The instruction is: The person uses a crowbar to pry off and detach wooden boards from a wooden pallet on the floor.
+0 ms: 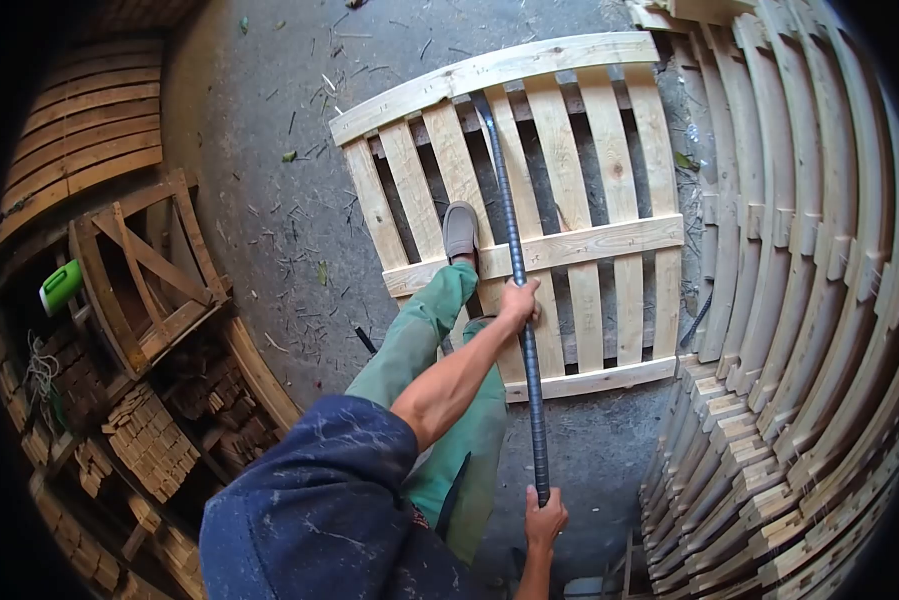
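Note:
A long dark pry bar (504, 190) with a ribbed or wrapped shaft runs lengthwise over a wooden pallet (589, 255). Its flattened far tip sits at a gap between slats, against the pallet's far cross board (499, 68); the very end is hidden. Partway down the shaft, my left hand (518, 303) is closed around it. My right hand (546, 516) grips the near end, beyond the pallet's near edge. My shoe (459, 230) rests on the pallet, left of the bar.
Stacked pallets (769, 440) rise close on the right. At left stand a wooden frame (149, 275), a green jug (60, 287) and bundles of cut wood blocks (149, 440). Wood splinters and leaves litter the concrete floor (269, 130).

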The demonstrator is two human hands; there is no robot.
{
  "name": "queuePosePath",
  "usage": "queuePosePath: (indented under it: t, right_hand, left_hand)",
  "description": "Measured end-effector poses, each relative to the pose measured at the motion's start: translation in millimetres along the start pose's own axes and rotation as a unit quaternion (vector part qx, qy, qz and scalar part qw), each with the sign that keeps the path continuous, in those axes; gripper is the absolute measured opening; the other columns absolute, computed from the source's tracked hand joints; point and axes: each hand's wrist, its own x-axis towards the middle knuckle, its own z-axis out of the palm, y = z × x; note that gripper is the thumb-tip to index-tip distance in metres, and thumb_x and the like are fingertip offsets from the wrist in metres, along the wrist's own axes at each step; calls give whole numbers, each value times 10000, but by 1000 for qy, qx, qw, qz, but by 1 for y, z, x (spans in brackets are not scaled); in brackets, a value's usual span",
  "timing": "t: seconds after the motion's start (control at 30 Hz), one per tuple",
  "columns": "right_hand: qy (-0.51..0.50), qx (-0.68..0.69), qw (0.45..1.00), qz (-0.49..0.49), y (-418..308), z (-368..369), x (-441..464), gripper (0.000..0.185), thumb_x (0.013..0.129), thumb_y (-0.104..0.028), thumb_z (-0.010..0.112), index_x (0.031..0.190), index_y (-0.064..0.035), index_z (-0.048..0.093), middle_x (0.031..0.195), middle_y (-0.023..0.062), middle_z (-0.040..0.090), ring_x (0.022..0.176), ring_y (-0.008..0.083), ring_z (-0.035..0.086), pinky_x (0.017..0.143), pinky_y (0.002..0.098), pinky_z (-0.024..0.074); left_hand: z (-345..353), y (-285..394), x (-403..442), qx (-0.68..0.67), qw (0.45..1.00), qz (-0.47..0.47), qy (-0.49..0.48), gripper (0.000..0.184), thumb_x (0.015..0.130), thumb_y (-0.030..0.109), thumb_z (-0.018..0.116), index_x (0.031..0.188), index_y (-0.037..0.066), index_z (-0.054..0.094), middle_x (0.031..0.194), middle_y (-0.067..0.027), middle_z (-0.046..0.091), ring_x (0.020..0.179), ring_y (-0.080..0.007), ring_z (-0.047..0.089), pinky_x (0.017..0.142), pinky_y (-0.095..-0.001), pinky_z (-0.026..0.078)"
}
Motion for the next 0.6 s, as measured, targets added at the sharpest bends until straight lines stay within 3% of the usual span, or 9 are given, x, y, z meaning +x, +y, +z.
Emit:
queuePosePath:
  t: [0.17,0.27,0.47,0.5,0.6]
  right_hand:
    - [89,-31,990,-102,-50,-82,-77,304,709,-332,699,733,-58,569,552,141,543,519,340,545,492,434,412]
    - [66,-11,997,-34,-90,-128,-105,306,760,-398,673,817,-102,624,575,180,556,543,383,550,498,472,430]
    - [48,-59,997,-17,-130,-122,-107,290,748,-369,691,794,-92,619,550,163,544,498,360,537,457,438,427]
    - [34,-60,998,-9,-144,-120,-114,290,748,-369,691,794,-92,619,550,163,544,498,360,537,457,438,427]
    - [55,-75,994,-54,-207,-127,-109,270,738,-341,706,760,-87,619,518,148,529,467,329,530,437,425,426]
  left_hand:
    - [-28,22,-58,-53,998,-18,-42,279,817,248,623,850,18,467,529,-34,451,374,-132,455,317,-279,378]
    - [-48,11,-89,-68,996,-42,-30,284,818,250,622,838,25,448,552,-33,453,376,-124,452,310,-270,381]
    - [-80,5,-80,-75,991,-107,-21,273,835,217,609,864,17,427,548,-41,455,348,-131,445,282,-282,385]
    - [-86,12,-83,-65,992,-104,-14,288,825,272,623,783,29,473,513,-38,453,355,-147,449,311,-289,395]
    - [-112,46,-75,-66,993,-84,-57,293,811,283,643,729,48,489,475,-55,471,345,-145,443,317,-290,387]
